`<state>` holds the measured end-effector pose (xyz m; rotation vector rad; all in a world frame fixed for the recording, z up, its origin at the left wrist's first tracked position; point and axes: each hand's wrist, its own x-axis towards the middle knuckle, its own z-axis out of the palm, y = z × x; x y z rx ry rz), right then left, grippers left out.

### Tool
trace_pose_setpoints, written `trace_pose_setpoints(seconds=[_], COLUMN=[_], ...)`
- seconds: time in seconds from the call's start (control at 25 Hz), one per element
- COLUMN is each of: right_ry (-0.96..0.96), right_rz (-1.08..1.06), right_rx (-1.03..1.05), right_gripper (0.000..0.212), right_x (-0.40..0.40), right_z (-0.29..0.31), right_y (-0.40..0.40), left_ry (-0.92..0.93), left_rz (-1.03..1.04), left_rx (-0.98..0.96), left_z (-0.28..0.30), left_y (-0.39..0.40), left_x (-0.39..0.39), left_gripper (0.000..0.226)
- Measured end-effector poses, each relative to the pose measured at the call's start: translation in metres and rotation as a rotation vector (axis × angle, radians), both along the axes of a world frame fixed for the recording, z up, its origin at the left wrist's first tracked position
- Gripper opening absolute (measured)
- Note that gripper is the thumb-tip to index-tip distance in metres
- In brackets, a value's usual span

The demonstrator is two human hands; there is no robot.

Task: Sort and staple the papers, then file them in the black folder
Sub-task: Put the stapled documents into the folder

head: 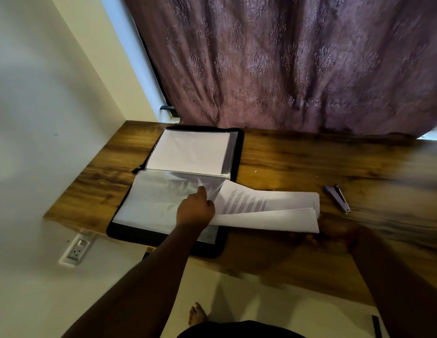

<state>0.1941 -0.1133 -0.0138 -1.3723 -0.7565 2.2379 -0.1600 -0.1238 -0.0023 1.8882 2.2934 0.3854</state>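
The black folder (237,152) lies open on the left of the wooden desk (310,162), with clear plastic sleeves showing white sheets. My left hand (195,211) rests on the near sleeve (151,198) and pinches its right edge, lifting it. My right hand (334,230) holds the right end of a stack of printed papers (268,208), whose left end points into the lifted sleeve opening. A blue and silver stapler (338,197) lies on the desk to the right of the papers.
A purple patterned curtain (285,64) hangs behind the desk. A white wall with a power socket (77,250) is on the left. The desk's near edge runs above pale floor, where a bare foot (196,315) shows.
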Motion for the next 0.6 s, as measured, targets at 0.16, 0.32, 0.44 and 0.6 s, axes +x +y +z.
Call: trace_pose_setpoints(seconds=[0.16,0.32,0.44,0.6], right_ry=[-0.037,-0.341,-0.28,-0.284], right_rz=[0.109,0.128,-0.026,-0.108], right_rx=[0.034,0.219,0.201,0.291], right_gripper=[0.047,0.026,0.036,0.029], right_x=[-0.006,-0.022,-0.027,-0.047], right_z=[0.01,0.006,-0.001,0.001], right_y=[0.006,0.021,0.033,0.044], left_ry=[0.02,0.131,0.112,0.092], left_rz=[-0.06,-0.252,-0.211,-0.128], left_rx=[0.047,-0.018,-0.143,-0.271], left_z=[0.005,-0.001,-0.004,-0.012], left_y=[0.008,-0.002,-0.011,-0.025], left_x=[0.0,-0.003,-0.006,-0.007], left_gripper=[0.021,0.029,0.035,0.035])
